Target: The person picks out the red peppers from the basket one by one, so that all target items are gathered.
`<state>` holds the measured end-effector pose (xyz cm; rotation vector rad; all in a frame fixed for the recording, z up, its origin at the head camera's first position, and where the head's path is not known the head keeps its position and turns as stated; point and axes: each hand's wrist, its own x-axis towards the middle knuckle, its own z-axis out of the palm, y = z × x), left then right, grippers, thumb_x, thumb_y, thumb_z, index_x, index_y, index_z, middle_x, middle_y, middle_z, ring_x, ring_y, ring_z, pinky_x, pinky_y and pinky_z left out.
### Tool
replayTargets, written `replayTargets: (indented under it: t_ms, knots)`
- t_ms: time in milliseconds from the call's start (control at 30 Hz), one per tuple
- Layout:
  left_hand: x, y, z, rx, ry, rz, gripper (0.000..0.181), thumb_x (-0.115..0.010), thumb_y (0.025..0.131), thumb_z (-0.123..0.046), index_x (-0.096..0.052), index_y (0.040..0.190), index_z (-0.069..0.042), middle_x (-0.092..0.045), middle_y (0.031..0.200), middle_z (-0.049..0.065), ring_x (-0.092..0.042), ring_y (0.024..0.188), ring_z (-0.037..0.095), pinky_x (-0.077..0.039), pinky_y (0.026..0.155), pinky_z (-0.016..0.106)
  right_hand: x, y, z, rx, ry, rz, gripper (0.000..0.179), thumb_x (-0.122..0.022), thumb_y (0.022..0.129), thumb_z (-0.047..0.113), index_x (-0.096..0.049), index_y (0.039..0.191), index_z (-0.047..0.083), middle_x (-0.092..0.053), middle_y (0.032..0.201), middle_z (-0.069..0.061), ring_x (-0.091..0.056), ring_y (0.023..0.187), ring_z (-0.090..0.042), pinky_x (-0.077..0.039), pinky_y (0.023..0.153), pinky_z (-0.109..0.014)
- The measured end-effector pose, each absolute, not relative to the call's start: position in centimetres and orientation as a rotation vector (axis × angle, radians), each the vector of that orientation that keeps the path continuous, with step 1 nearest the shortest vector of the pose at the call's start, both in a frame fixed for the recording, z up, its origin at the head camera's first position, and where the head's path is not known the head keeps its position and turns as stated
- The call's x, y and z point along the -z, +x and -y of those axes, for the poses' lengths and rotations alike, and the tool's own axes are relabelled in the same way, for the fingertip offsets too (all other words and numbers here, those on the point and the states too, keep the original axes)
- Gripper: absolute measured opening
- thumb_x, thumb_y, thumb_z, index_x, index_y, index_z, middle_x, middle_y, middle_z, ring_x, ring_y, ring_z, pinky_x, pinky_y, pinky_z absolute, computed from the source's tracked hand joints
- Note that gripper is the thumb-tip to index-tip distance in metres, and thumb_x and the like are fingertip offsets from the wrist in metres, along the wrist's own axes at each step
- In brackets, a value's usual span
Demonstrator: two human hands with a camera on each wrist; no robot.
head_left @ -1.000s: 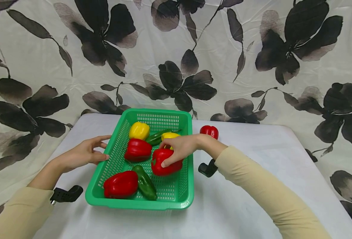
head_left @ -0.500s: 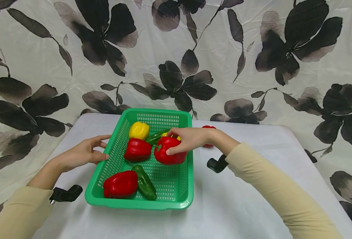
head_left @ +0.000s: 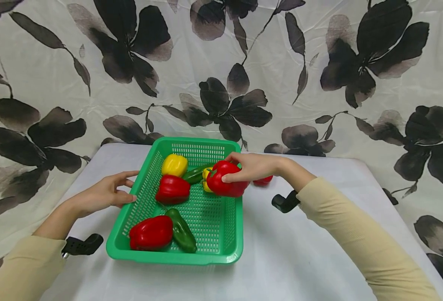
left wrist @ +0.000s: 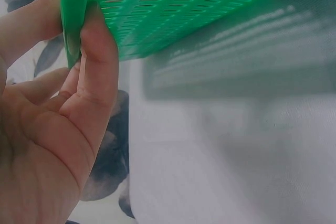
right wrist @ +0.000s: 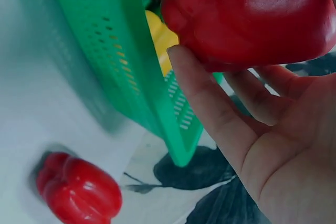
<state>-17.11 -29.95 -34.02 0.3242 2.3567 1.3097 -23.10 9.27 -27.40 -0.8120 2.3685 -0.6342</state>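
Note:
My right hand grips a red bell pepper by its sides, above the right rim of a green perforated basket. In the right wrist view the same red bell pepper fills the top, fingers spread beneath it. My left hand is at the basket's left side; the left wrist view has its fingers and thumb pinching the green rim. Inside the basket lie two red peppers, a yellow one, a green pepper, a slimmer green one and a partly hidden yellow one.
Another red bell pepper lies on the white-covered table to the right of the basket, partly hidden by my right hand in the head view. A floral cloth hangs behind the table.
My right hand has lifted the red bell pepper from the basket's floor and carried it back and right to above the rim. The left hand stays at the basket's rim.

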Motion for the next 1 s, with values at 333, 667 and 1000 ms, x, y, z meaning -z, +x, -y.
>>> replayTargets:
  t_ms: [333,667,1000]
  knots:
    - [34.1,-17.2,29.8,-1.290,0.314,-2.373,0.080,-0.064,0.086,-0.019,-0.014,0.146,-0.003,-0.044,0.121,0.026,-0.063,0.086,0.026,-0.055,0.073,0.038,27.4,-23.6,-10.8,0.755,-0.740,-2.352,0.055,-0.062,0.083,0.043,-0.041,0.124,0.013,-0.055,0.117,-0.002,-0.056,0.099,-0.021,-0.054,0.076,-0.033]
    - [34.5,-17.3,29.8,-1.289,0.302,-2.379,0.079,-0.064,0.086,-0.020,-0.015,0.146,-0.005,-0.044,0.122,0.025,-0.064,0.086,0.026,-0.055,0.074,0.039,28.1,-23.7,-12.8,0.842,-0.634,-2.344,0.056,-0.059,0.085,0.043,-0.038,0.126,0.012,-0.054,0.118,-0.006,-0.055,0.101,-0.024,-0.054,0.073,-0.032]
    - [34.5,-17.3,29.8,-1.299,0.297,-2.365,0.079,-0.064,0.086,-0.019,-0.015,0.146,-0.005,-0.044,0.121,0.025,-0.064,0.087,0.027,-0.055,0.074,0.038,28.8,-24.4,-15.1,0.894,-0.582,-2.348,0.054,-0.057,0.088,0.043,-0.036,0.130,0.016,-0.051,0.122,-0.006,-0.054,0.104,-0.026,-0.054,0.078,-0.036]
